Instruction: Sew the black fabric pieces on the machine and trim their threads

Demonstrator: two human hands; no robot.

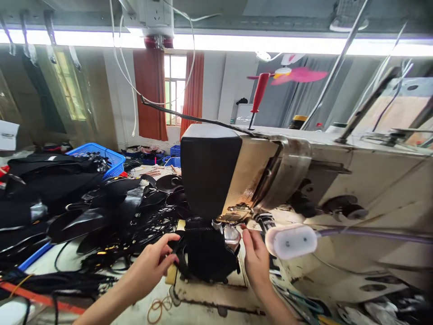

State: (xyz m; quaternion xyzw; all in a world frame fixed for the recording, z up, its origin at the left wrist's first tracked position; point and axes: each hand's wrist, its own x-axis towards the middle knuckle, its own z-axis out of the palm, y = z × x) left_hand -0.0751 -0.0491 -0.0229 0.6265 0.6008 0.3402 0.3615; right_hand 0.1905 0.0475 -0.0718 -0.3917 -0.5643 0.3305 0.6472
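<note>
A piece of black fabric [209, 258] lies on the sewing machine's bed [199, 295], its far part under the machine head [211, 171]. My left hand [156, 259] is at the fabric's left edge, thumb and forefinger curled around a dark fold there. Close to the shiny metal presser foot [232, 235], at the fabric's right side, is my right hand [255, 255]. Its thumb and fingers are drawn together in a pinch; what lies between them is hidden. The needle cannot be made out.
A white lamp [294, 241] on a flexible stem sits just right of my right hand. Black straps and cup-shaped pieces [81, 223] heap up on the left, before a blue basket [115, 162]. Rubber bands [156, 309] lie near the front. A red-handled screwdriver [260, 92] stands on the machine.
</note>
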